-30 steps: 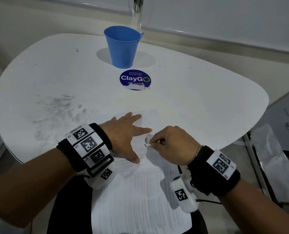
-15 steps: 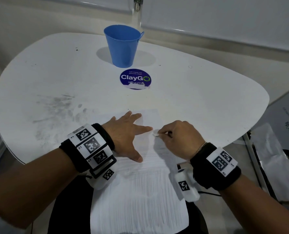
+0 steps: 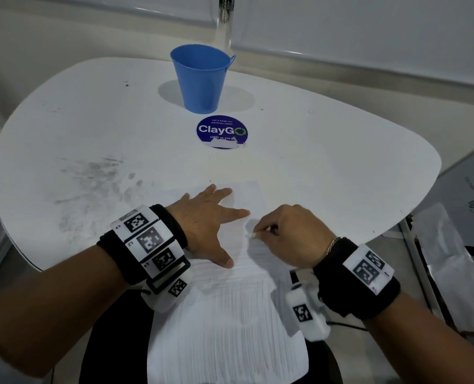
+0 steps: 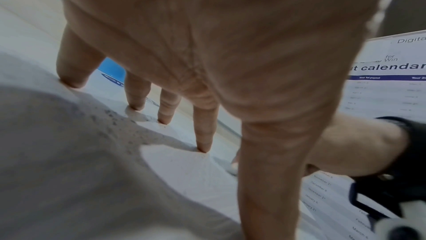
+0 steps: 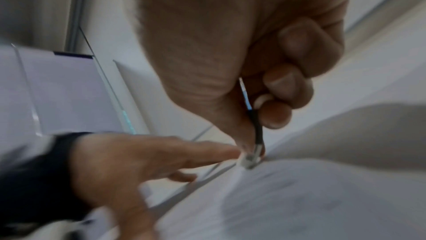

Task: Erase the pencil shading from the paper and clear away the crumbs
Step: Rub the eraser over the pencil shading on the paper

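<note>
A white sheet of paper [image 3: 230,322] lies at the near edge of the table [image 3: 327,173] and hangs over it, with faint grey pencil strokes on its lower part. My left hand [image 3: 208,225] lies flat on the paper with fingers [image 4: 204,131] spread, holding it down. Just to its right, my right hand [image 3: 288,234] pinches a small white eraser [image 3: 251,236] with a dark-and-blue sleeve [image 5: 250,158] and presses its tip on the paper [image 5: 299,198], close to my left index finger. Crumbs are too small to make out.
A blue bucket [image 3: 201,79] stands at the back of the table, with a round blue ClayGo sticker [image 3: 222,131] in front of it. Grey smudges [image 3: 97,178] mark the table left of the paper. A printed calendar sheet [image 4: 389,80] lies low to the right.
My right hand with the eraser went up and right over the paper, then came back down and left. My left hand has stayed flat on the sheet.
</note>
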The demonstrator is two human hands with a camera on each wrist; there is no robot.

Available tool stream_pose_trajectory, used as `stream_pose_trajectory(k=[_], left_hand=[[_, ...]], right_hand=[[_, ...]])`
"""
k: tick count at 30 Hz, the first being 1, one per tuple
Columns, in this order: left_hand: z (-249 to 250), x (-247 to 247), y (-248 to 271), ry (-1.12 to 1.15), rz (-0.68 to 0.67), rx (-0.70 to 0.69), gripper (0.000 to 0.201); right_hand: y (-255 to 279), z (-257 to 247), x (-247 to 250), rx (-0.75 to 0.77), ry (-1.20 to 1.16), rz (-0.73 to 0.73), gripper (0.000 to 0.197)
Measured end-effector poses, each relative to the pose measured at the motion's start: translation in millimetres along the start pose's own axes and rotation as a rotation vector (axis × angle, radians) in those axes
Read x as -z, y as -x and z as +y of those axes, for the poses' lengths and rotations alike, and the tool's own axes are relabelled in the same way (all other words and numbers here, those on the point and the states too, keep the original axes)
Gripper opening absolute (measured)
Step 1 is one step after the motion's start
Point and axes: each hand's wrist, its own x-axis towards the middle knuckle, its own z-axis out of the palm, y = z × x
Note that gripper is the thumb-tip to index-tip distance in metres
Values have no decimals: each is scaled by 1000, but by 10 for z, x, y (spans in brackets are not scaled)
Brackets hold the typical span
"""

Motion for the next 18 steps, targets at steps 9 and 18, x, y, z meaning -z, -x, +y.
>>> stream_pose_trajectory(k=[9,18], left_hand=[[3,-4,-7,-4,8,-2,107],[-1,-7,-13,4,2,-4,107]], right_hand=[[-25,49,30,-7,5,-8,19],[-31,65,39,-18,12,12,19]])
